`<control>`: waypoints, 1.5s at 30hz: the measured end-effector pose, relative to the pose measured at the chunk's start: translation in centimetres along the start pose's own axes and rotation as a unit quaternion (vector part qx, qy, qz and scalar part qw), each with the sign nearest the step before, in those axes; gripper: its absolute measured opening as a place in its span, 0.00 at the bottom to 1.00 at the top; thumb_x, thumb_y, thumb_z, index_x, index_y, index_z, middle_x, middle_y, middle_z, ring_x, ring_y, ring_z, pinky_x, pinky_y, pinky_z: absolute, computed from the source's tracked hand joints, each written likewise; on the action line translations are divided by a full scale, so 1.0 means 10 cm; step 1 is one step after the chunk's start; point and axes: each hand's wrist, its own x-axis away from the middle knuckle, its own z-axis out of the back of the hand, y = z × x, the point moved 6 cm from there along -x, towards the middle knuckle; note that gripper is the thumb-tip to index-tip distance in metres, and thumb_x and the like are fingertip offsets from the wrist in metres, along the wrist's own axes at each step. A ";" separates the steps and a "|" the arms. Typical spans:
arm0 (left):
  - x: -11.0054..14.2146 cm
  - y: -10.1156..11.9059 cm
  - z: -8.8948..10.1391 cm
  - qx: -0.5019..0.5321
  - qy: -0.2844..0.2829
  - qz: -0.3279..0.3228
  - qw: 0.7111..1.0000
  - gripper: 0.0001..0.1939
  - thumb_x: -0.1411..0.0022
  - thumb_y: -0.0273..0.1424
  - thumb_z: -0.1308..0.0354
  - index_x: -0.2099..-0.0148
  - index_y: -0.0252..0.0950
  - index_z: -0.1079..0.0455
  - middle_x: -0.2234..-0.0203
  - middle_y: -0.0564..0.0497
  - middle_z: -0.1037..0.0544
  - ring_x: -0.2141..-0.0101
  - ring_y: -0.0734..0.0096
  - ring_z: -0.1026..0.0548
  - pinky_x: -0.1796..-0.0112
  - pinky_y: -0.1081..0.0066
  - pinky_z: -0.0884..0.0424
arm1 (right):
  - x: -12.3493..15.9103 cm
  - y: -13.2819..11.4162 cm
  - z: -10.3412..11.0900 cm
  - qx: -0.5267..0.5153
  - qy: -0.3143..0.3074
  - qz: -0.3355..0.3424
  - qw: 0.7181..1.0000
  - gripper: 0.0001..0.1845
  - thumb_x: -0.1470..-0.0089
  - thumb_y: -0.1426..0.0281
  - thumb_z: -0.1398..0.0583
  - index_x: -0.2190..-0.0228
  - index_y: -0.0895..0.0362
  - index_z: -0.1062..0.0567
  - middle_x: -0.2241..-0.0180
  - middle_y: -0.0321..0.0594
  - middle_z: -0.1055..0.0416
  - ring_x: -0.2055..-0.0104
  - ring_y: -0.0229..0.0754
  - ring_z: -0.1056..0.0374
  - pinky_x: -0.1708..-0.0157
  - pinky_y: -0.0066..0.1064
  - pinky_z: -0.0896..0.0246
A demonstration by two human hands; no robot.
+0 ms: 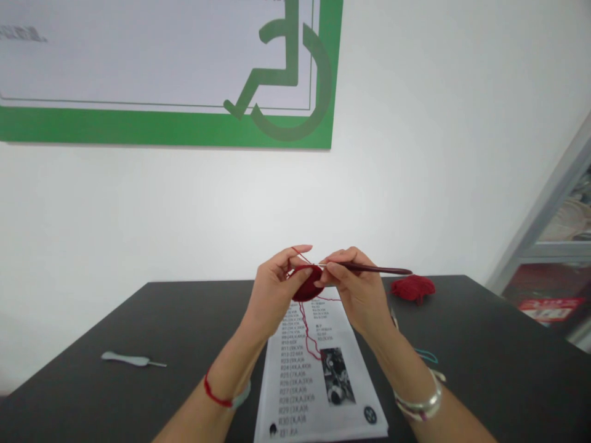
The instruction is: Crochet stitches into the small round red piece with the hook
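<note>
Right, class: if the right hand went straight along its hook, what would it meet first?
The red crochet disc in the left hand, which the hook in the right hand seems to touch; depth is unclear.

The dark bench [194, 320] carries a printed pattern sheet [295, 381] near its middle. Well left of the sheet lies a pale grey crochet hook [129, 359]; beyond its far right corner sits a red yarn clump [413, 288], and a teal thread loop [427, 355] lies to its right.
</note>
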 end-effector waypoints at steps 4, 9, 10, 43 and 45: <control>0.00 -0.07 -0.05 0.047 -0.066 0.051 0.995 0.21 0.51 0.24 0.33 0.52 0.35 0.26 0.77 0.55 0.25 0.76 0.77 0.30 0.73 0.75 0.36 | -0.02 -0.01 0.02 0.024 -0.011 0.041 0.999 0.05 0.54 0.75 0.35 0.75 0.55 0.25 0.75 0.32 0.26 0.77 0.32 0.32 0.76 0.24 0.32; 0.00 -0.05 -0.03 0.067 -0.081 0.067 0.992 0.28 0.51 0.24 0.33 0.46 0.37 0.30 0.75 0.54 0.23 0.75 0.76 0.27 0.74 0.75 0.35 | -0.05 -0.01 0.01 -0.018 -0.059 -0.013 0.998 0.05 0.55 0.74 0.33 0.76 0.56 0.25 0.74 0.32 0.25 0.77 0.31 0.30 0.77 0.23 0.31; 0.00 -0.04 -0.02 0.070 -0.075 0.064 0.993 0.27 0.51 0.23 0.32 0.47 0.37 0.29 0.74 0.55 0.23 0.75 0.76 0.27 0.73 0.75 0.35 | -0.05 -0.02 0.01 -0.019 -0.069 -0.016 0.997 0.05 0.55 0.74 0.33 0.76 0.56 0.25 0.75 0.32 0.25 0.78 0.31 0.30 0.77 0.23 0.30; 0.02 0.03 0.05 -0.078 0.027 0.007 0.997 0.26 0.50 0.25 0.35 0.47 0.33 0.30 0.78 0.56 0.24 0.75 0.74 0.29 0.69 0.73 0.34 | 0.28 -0.17 -0.19 0.407 -0.068 0.393 0.822 0.09 0.46 0.79 0.41 0.68 0.52 0.27 0.69 0.40 0.27 0.69 0.39 0.28 0.72 0.30 0.30; -0.01 -0.08 0.03 0.015 -0.019 0.078 0.997 0.26 0.52 0.25 0.33 0.48 0.32 0.30 0.79 0.56 0.25 0.77 0.76 0.31 0.72 0.74 0.36 | 0.26 -0.14 -0.15 0.408 -0.090 0.424 0.804 0.09 0.46 0.79 0.40 0.68 0.52 0.27 0.70 0.39 0.27 0.71 0.39 0.29 0.74 0.30 0.30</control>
